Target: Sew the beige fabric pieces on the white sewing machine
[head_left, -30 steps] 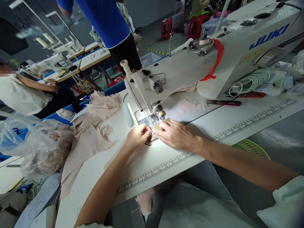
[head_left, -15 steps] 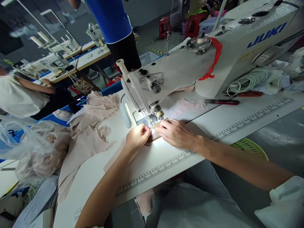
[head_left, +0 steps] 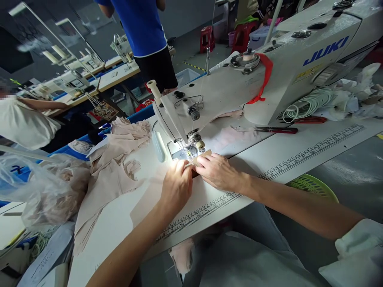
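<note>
Just in front of the needle area of a white JUKI sewing machine (head_left: 227, 91), both hands work on a small beige piece of fabric (head_left: 206, 154). My left hand (head_left: 177, 185) has its back turned up, with the fingers bent and closed on the left part of the fabric. My right hand (head_left: 218, 171) presses thumb and fingers together on the right part, close to the presser foot. Most of the fabric is hidden beneath the fingers. Another pale beige cloth piece (head_left: 143, 205) lies flat by my left forearm.
Stacked beige fabric pieces (head_left: 110, 179) and a plastic bag (head_left: 56, 191) lie at the left. Red-handled snips (head_left: 278, 130) and a coil of pale cord (head_left: 308, 104) rest right of the machine. A printed ruler (head_left: 206, 211) runs along the table's front. A person in blue (head_left: 140, 28) stands beyond.
My left hand has turned over, back upward, and come slightly nearer my right hand. The fabric between them is more covered now. My right hand stays near the same spot.
</note>
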A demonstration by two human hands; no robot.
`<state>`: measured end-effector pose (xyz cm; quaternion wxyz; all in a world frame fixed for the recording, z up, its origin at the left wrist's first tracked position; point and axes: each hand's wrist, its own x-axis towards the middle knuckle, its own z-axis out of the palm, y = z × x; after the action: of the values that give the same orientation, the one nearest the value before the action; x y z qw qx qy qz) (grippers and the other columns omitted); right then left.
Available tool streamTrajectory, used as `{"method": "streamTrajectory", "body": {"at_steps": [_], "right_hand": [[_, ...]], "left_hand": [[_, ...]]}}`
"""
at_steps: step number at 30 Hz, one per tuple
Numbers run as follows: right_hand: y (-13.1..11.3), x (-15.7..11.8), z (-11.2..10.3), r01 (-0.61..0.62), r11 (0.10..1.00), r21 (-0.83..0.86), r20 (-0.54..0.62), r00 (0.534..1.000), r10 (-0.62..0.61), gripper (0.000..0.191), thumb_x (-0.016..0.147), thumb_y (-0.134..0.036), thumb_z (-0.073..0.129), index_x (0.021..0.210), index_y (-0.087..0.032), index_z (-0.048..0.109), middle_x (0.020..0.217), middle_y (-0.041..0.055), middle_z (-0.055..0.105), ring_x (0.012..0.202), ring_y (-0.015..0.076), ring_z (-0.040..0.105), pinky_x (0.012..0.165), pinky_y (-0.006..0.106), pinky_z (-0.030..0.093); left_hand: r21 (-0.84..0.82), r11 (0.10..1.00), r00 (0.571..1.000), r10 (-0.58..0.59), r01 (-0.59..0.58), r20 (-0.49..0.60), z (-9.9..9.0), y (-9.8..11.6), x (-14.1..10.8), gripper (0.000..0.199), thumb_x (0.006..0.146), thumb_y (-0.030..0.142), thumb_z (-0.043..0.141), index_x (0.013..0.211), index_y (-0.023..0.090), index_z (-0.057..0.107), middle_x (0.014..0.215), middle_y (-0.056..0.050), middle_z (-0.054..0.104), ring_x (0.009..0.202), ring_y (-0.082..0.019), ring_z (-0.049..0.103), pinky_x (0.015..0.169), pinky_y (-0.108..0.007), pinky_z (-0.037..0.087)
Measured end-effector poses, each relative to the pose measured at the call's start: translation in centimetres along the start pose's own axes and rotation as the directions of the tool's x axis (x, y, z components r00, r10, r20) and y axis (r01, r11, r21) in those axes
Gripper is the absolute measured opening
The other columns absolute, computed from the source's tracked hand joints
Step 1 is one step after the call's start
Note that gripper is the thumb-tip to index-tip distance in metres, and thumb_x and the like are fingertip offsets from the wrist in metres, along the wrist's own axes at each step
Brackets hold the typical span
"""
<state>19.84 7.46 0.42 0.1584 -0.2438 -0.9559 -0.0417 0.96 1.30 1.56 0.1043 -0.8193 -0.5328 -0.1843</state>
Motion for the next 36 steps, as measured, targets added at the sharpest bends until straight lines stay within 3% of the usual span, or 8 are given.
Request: {"method": "streamTrajectory", "body": {"at_steps": [2,6,12,17,22,28,36], "right_hand": [[-0.1,0.0,0.0,-0.006,1.0,-0.003,0.007,1.0,0.006,0.026,0.1,-0.016,0.042,0.099,-0.015,0.068,0.093,0.0093,0.063,0.081,0.0206,0.048,0.071,0.035,0.027],[-0.4,0.0,0.0,-0.022,1.0,-0.01,0.001,1.0,0.022,0.029,0.101,-0.015,0.039,0.104,-0.016,0.068,0.091,0.0086,0.063,0.079,0.0206,0.048,0.07,0.035,0.026],[0.3,0.2,0.2,-0.105,0.994,-0.002,-0.059,0.993,0.105,0.025,0.098,-0.014,0.043,0.1,-0.016,0.068,0.092,0.0091,0.063,0.076,0.0199,0.049,0.072,0.036,0.027],[1.8,0.3,0.7,-0.22,0.976,0.001,-0.101,0.971,0.219,0.026,0.096,-0.011,0.043,0.094,-0.015,0.069,0.093,0.0091,0.065,0.071,0.0179,0.047,0.074,0.036,0.028],[2.4,0.2,0.9,-0.236,0.972,0.008,-0.11,0.966,0.236,0.028,0.094,-0.009,0.043,0.096,-0.015,0.07,0.092,0.0087,0.064,0.071,0.0179,0.047,0.074,0.035,0.028],[2.2,0.1,0.8,-0.25,0.968,0.019,-0.088,0.964,0.25,0.028,0.095,-0.01,0.043,0.093,-0.016,0.07,0.091,0.0084,0.065,0.072,0.0179,0.05,0.074,0.035,0.029],[3.7,1.7,0.1,-0.359,0.873,0.329,-0.082,0.91,0.405,0.026,0.105,-0.03,0.045,0.1,-0.018,0.068,0.089,0.0062,0.07,0.071,0.0162,0.054,0.067,0.028,0.03]], "left_hand": [[0.016,0.997,0.997,0.07,-0.07,-0.019,0.2,1.0,-0.9,0.028,0.096,0.007,0.041,0.111,0.016,0.063,0.109,-0.014,0.069,0.099,-0.027,0.064,0.087,-0.042,0.057],[-0.008,0.998,0.998,0.059,-0.059,-0.017,0.9,1.7,-2.0,0.03,0.097,0.01,0.042,0.12,0.012,0.06,0.109,-0.016,0.067,0.103,-0.028,0.064,0.093,-0.044,0.06],[-0.02,0.994,0.994,0.107,-0.107,0.017,1.9,-0.2,-1.4,0.032,0.096,0.013,0.042,0.119,0.011,0.064,0.109,-0.018,0.068,0.105,-0.029,0.066,0.096,-0.045,0.061],[0.007,0.997,0.996,0.076,-0.076,0.038,2.6,-1.7,-0.2,0.034,0.097,0.014,0.04,0.121,0.011,0.065,0.109,-0.017,0.07,0.103,-0.029,0.067,0.095,-0.044,0.061],[-0.037,0.999,1.0,0.029,-0.029,0.008,3.4,-2.1,0.4,0.034,0.097,0.013,0.041,0.122,0.013,0.064,0.11,-0.018,0.07,0.103,-0.029,0.066,0.094,-0.046,0.061],[-0.029,0.997,0.997,0.071,-0.07,0.017,3.6,-2.2,0.6,0.033,0.094,0.012,0.044,0.12,0.011,0.064,0.11,-0.019,0.069,0.102,-0.031,0.066,0.092,-0.046,0.061],[-0.03,0.998,0.998,0.057,-0.056,0.03,3.2,-2.3,0.6,0.032,0.093,0.013,0.045,0.118,0.014,0.066,0.111,-0.018,0.07,0.103,-0.03,0.066,0.093,-0.046,0.061]]}}
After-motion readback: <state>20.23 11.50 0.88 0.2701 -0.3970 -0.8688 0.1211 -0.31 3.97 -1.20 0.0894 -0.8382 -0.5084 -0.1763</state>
